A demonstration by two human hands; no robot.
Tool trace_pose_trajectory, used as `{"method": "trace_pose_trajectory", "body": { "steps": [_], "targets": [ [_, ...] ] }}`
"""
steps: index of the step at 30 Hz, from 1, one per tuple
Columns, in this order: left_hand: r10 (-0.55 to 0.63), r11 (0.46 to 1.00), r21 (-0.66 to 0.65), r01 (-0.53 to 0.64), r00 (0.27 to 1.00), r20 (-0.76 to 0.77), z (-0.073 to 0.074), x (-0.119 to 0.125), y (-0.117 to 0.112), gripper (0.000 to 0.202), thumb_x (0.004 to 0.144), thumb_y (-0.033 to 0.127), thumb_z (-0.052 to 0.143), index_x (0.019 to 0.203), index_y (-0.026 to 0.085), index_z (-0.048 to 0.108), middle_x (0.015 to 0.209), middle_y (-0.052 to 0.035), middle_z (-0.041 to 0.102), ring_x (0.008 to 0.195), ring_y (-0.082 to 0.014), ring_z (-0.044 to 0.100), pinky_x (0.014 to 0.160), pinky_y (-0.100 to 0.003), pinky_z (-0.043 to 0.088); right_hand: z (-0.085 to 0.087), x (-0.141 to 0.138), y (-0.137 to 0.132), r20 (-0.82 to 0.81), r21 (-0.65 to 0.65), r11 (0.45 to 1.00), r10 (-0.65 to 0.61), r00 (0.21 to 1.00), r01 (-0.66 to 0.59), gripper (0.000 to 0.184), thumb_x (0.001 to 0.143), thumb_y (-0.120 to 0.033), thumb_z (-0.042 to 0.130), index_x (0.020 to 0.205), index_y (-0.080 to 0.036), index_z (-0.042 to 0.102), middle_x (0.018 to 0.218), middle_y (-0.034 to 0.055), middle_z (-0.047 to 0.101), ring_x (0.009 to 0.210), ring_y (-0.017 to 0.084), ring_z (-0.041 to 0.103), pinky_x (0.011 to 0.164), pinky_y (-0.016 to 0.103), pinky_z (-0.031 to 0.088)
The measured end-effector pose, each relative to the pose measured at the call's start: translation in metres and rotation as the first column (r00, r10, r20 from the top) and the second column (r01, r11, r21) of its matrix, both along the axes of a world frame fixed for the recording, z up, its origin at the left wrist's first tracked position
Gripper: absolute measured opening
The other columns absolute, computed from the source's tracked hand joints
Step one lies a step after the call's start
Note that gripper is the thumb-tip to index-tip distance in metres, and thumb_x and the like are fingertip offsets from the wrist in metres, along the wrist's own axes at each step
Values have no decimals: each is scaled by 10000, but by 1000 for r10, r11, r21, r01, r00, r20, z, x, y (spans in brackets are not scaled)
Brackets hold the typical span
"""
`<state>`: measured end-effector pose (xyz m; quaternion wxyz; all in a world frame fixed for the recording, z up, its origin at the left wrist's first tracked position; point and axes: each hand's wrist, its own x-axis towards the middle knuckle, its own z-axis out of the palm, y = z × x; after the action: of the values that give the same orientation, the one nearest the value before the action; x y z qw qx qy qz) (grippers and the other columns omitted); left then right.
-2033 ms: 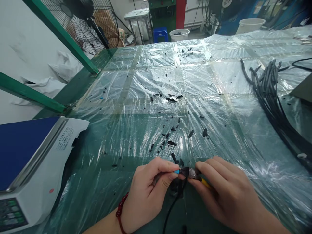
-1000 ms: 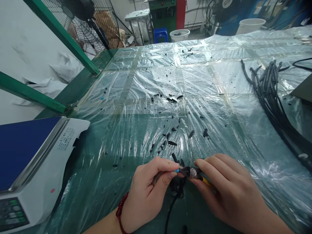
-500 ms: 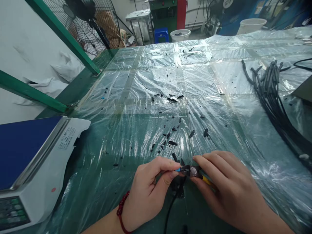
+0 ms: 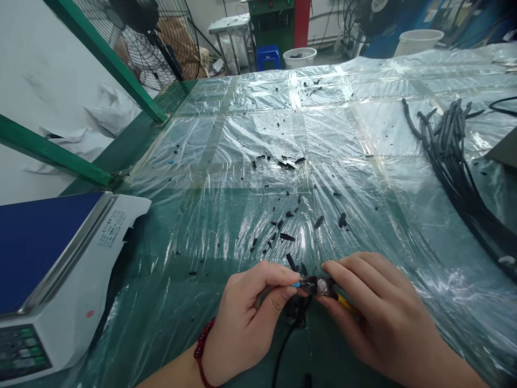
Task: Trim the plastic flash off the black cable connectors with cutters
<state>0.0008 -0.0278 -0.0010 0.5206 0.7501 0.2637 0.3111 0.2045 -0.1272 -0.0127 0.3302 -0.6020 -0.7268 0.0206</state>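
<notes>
My left hand (image 4: pixel 246 318) pinches the end of a black cable (image 4: pixel 287 337) between thumb and forefinger; a small blue tip (image 4: pixel 297 283) shows at the fingertips. My right hand (image 4: pixel 379 318) is closed around small cutters (image 4: pixel 321 286) with a yellow handle, their jaws set at the cable end. Both hands meet near the table's front edge, over the clear plastic sheet (image 4: pixel 323 161). The cable runs down from the hands and out of the bottom of the view.
Several short black cable scraps (image 4: pixel 283 234) lie scattered just beyond the hands. A bundle of black cables (image 4: pixel 448 145) lies at the right. A white scale with a blue top (image 4: pixel 48 269) stands at the left. A standing fan (image 4: pixel 137 37) and green frame bars (image 4: pixel 105 59) are behind.
Hardly anything differs: both hands stay together on the cable end and cutters, and the view has shifted very slightly.
</notes>
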Motion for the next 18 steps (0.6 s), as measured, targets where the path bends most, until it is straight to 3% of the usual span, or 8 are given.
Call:
{"method": "trace_pose_trajectory", "body": {
  "steps": [6,12,18],
  "targets": [
    [11,999,34,-11,1000,-7,0,1,1,265,970,43,581,1090,263,665,971,26,767,854,-108,752,761,-179,586,-1,-3,-1,-7,12,1000,12,1000,-12,137,977,-232,594,1050,-121,628,776,51,602,691,199,496,615,353,346],
    [47,992,118,-38,996,-75,2,2,1,269,948,33,599,1074,255,683,964,25,766,857,-100,747,745,-148,570,0,0,-1,14,-2,1000,-7,1000,7,229,965,-237,619,1152,-106,620,961,107,653,897,252,563,778,395,424],
    [51,987,159,-35,994,-95,1,0,0,285,943,28,596,1087,262,673,987,28,766,892,-102,746,789,-155,575,2,0,-1,16,-3,1000,-20,1000,20,258,959,-228,620,1178,-93,622,1000,113,658,940,251,569,834,402,436]
  ]
}}
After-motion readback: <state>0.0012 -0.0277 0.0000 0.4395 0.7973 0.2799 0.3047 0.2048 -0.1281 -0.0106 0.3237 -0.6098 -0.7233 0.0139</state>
